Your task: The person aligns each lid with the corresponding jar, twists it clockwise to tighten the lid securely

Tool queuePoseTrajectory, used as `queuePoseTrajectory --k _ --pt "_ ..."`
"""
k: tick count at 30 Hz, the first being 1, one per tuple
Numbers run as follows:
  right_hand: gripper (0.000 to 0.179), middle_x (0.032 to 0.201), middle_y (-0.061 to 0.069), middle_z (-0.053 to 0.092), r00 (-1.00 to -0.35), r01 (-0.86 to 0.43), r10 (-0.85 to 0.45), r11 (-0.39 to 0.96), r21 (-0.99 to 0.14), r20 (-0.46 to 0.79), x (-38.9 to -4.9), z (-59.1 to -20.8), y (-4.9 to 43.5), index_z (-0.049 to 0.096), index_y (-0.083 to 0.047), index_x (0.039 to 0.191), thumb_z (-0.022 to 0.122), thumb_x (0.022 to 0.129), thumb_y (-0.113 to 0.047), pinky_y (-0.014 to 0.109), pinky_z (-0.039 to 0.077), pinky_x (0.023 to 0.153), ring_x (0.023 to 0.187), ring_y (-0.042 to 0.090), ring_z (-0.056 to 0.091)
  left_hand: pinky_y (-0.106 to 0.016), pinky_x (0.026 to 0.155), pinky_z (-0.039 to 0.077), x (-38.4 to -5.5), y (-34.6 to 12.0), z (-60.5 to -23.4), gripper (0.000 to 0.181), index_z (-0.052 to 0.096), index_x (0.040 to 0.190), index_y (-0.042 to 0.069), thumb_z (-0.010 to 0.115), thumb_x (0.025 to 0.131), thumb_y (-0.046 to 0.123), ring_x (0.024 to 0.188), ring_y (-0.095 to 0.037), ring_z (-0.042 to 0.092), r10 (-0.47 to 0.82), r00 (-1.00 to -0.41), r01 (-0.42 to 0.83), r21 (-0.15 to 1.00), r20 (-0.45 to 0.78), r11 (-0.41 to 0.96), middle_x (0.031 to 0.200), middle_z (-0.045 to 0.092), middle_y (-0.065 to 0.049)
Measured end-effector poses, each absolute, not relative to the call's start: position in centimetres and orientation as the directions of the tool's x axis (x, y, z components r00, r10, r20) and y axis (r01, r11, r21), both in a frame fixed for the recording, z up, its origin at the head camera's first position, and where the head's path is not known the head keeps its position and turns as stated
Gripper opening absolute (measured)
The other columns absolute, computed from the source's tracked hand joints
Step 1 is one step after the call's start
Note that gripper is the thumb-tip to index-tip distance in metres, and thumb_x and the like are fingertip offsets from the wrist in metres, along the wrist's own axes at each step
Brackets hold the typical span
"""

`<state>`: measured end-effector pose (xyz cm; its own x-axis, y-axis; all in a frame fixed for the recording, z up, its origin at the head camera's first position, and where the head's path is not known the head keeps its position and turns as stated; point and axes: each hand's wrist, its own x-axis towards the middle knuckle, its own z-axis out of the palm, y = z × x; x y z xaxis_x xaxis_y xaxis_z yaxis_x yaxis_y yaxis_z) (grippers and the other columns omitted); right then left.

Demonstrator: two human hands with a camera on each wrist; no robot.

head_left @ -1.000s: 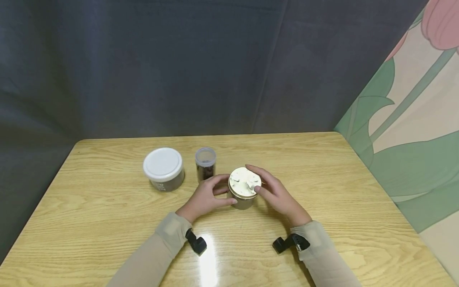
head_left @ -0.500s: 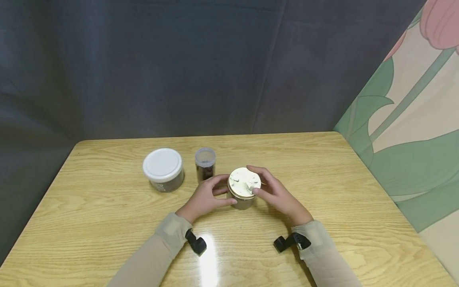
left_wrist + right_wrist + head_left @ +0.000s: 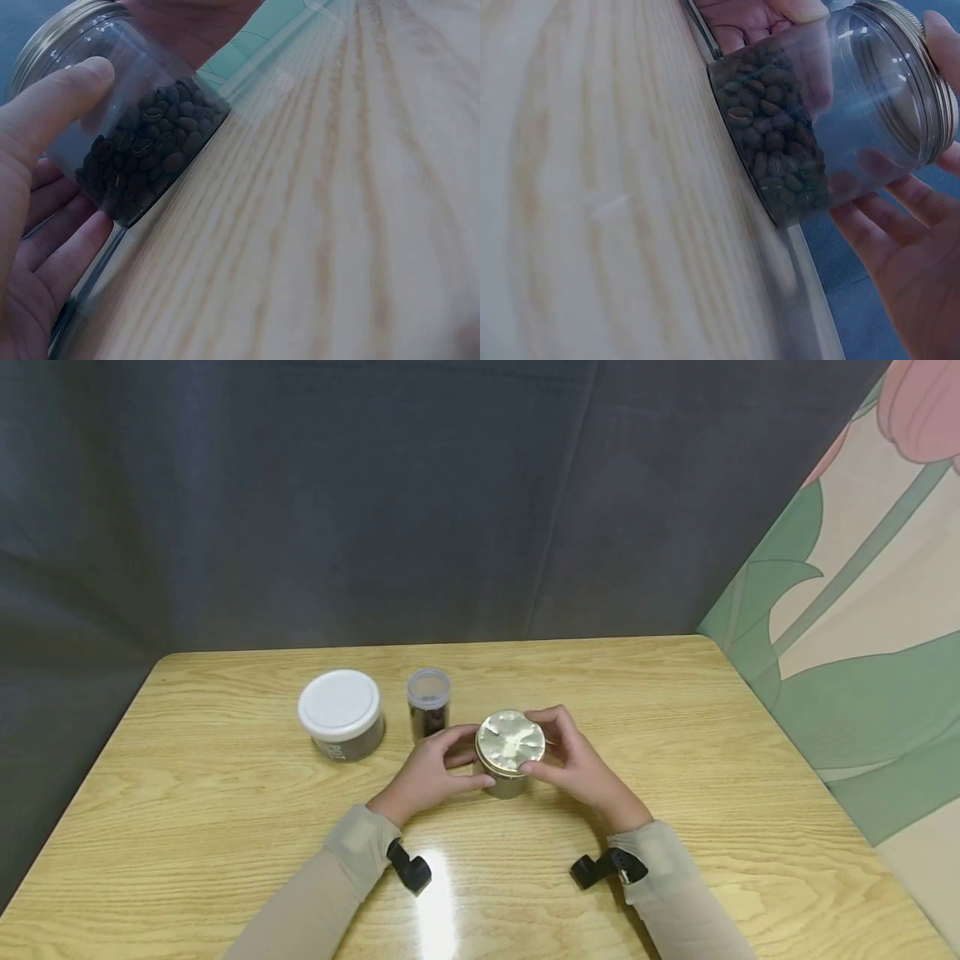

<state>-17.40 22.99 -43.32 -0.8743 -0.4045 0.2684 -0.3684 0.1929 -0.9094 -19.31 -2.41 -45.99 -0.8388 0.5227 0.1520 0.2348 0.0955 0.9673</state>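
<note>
A clear glass jar [image 3: 510, 764] with a gold metal lid [image 3: 511, 742] stands on the wooden table [image 3: 675, 710]. Coffee beans [image 3: 146, 161] fill its lower part [image 3: 776, 142]. My left hand [image 3: 431, 772] grips the jar body from the left, thumb [image 3: 56, 101] across the glass. My right hand [image 3: 573, 760] curls round the lid rim from the right, with its fingers [image 3: 889, 225] under the lid edge in the right wrist view.
Left of the jar stand a small clear container with a grey lid [image 3: 429, 702] and dark contents, and a wider tub with a white lid [image 3: 341, 714]. A dark curtain hangs behind the table; a flowered wall panel [image 3: 862, 593] is at the right.
My right hand has closed from resting on top of the lid to gripping its rim. The lid has turned or tilted, its top now reflecting less light. My left hand has stayed put.
</note>
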Motion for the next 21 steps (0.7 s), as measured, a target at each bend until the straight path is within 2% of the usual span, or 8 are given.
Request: queuePoseTrajectory --k 4,7,10,14,17,21 --pt "0.07 0.136 0.022 0.057 -0.882 -0.38 -0.373 0.201 -0.903 0.288 -17.42 -43.49 22.8 0.041 0.002 0.132 0.087 0.08 -0.008 0.031 0.051 0.105 0.12 0.017 0.06 -0.03 0.1 0.055 -19.3 -2.38 -45.93 0.07 0.052 0.144 0.001 0.085 0.083 0.008 0.121 -0.034 0.063 0.519 -0.841 0.233 0.968 0.152 0.094 0.144 0.053 -0.018" --pt "0.073 0.134 0.022 0.059 -0.882 -0.389 -0.363 0.199 -0.9 0.301 -17.47 -43.74 22.8 0.04 0.002 0.134 0.087 0.081 -0.012 0.03 0.052 0.103 0.119 0.015 0.06 -0.029 0.099 0.055 -19.31 -2.35 -45.94 0.071 0.052 0.144 0.001 0.086 0.082 0.008 0.121 -0.034 0.063 0.517 -0.843 0.232 0.968 0.148 0.1 0.144 0.053 -0.018" --pt "0.071 0.133 0.023 0.058 -0.869 -0.414 -0.378 0.204 -0.887 0.319 -17.48 -43.88 22.87 0.036 -0.001 0.143 0.08 0.087 -0.007 0.029 0.052 0.103 0.119 0.015 0.06 -0.03 0.099 0.055 -19.34 -2.35 -46.0 0.071 0.052 0.144 0.002 0.086 0.082 0.01 0.121 -0.033 0.063 0.517 -0.844 0.231 0.967 0.142 0.111 0.144 0.053 -0.018" --pt "0.067 0.139 0.025 0.054 -0.828 -0.47 -0.433 0.188 -0.862 0.357 -17.59 -43.94 23.01 0.033 -0.004 0.154 0.064 0.095 0.003 0.031 0.051 0.105 0.124 0.021 0.058 -0.03 0.099 0.055 -19.36 -2.4 -46.02 0.072 0.051 0.145 0.003 0.086 0.083 0.012 0.121 -0.033 0.063 0.52 -0.843 0.228 0.966 0.135 0.119 0.145 0.053 -0.017" --pt "0.06 0.146 0.025 0.049 -0.801 -0.495 -0.469 0.171 -0.852 0.372 -17.71 -43.92 23.12 0.035 -0.001 0.154 0.055 0.098 0.006 0.032 0.049 0.109 0.131 0.021 0.053 -0.03 0.099 0.055 -19.35 -2.43 -46.02 0.072 0.051 0.146 0.003 0.086 0.083 0.012 0.121 -0.033 0.063 0.521 -0.843 0.224 0.967 0.132 0.119 0.145 0.053 -0.017" --pt "0.058 0.149 0.023 0.045 -0.796 -0.483 -0.493 0.166 -0.86 0.352 -17.78 -43.78 23.33 0.036 0.001 0.153 0.054 0.098 0.006 0.031 0.046 0.111 0.134 0.018 0.051 -0.029 0.099 0.056 -19.33 -2.42 -46.04 0.072 0.052 0.145 0.003 0.086 0.083 0.011 0.12 -0.032 0.064 0.517 -0.845 0.222 0.968 0.134 0.113 0.144 0.053 -0.017"
